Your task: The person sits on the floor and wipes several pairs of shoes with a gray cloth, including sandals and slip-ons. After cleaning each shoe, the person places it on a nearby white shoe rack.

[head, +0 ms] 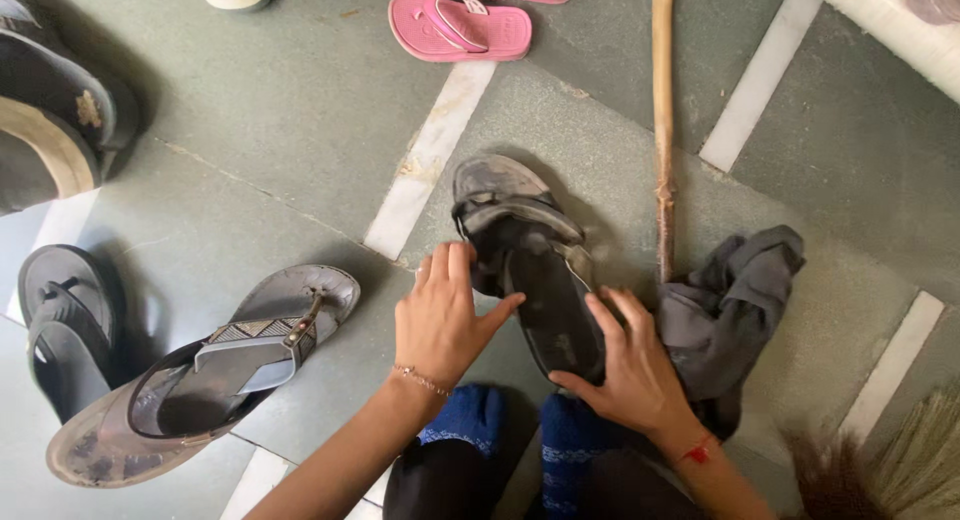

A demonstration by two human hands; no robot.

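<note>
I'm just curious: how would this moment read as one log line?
left hand: on dark sandal | right hand: holds its heel | grey cloth: beside right hand | stick: on floor

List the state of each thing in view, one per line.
Left hand: open, fingers on the dark sandal.
Right hand: gripping the sandal's heel end.
Dark sandal: dusty, sole down.
Grey cloth: crumpled.
Brown sandal: worn, lying flat.
Wooden stick: lying on the floor.
</note>
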